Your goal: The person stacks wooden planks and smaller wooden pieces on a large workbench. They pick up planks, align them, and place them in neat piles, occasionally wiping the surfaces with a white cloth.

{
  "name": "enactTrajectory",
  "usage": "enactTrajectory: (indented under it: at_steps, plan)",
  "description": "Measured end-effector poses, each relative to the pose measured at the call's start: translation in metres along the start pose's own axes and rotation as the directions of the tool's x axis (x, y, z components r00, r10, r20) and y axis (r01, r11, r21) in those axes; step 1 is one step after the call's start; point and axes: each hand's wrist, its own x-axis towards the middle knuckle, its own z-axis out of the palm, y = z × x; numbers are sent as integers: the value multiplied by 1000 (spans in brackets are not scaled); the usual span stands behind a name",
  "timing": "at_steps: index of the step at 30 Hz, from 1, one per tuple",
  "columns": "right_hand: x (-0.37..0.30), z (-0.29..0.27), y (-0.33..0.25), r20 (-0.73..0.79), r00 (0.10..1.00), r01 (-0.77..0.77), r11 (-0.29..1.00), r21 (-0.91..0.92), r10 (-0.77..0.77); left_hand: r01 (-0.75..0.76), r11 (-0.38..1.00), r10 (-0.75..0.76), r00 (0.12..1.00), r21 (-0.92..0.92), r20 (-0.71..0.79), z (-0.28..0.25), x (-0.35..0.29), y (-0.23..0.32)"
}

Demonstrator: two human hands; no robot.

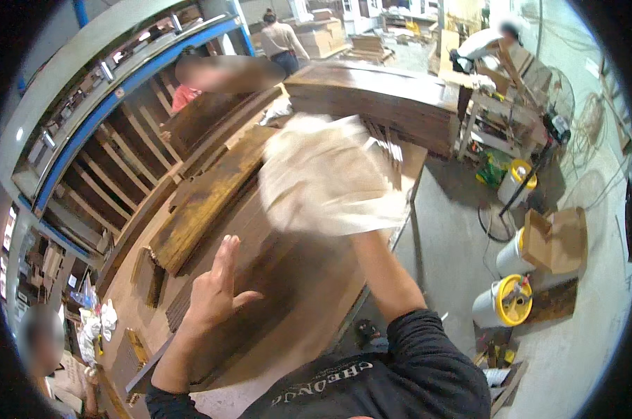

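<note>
My left hand (217, 290) hovers over dark brown boards (274, 279) on the workbench, its index finger stretched out and the thumb spread apart, with nothing in it. A crumpled off-white cloth (330, 174), smeared by motion, is in my right hand above the far part of the boards. The cloth hides that hand's fingers; only the wrist and forearm (389, 272) show below it. Left of the boards lies a long yellowish-brown plank (204, 206), with a short dark wood piece (147, 276) near its closer end.
A large blue-edged rack (127, 98) stands at the left; a co-worker in red holds a dark panel (211, 119) beside it. Stacked dark boards (378, 94) are at the back. White buckets with yellow rims (503, 302) and an open carton (556, 241) stand at right.
</note>
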Motion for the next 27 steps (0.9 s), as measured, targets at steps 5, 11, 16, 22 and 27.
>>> enactTrajectory:
  at_steps: [5, 11, 16, 22, 27]
  plan:
    - [-24, -161, -31, -295, 934, 120, 956, -268, -200, 160, 975, -197, 944, 153, 266, -1, 9, -2]
    - [-78, -261, 119, -342, 928, -330, 759, -561, 151, 239, 939, -263, 962, 247, 70, 28, 68, 13]
    - [-53, -260, 186, -224, 946, -324, 719, -615, 234, 276, 915, -276, 960, 293, -43, 44, 75, 16]
    - [-12, -281, 174, -69, 948, -285, 730, -621, 312, 260, 905, -228, 965, 337, -130, 51, 70, 10]
    - [31, -294, 158, 40, 916, -292, 733, -614, 399, 244, 913, -211, 968, 327, -134, 50, 74, 11]
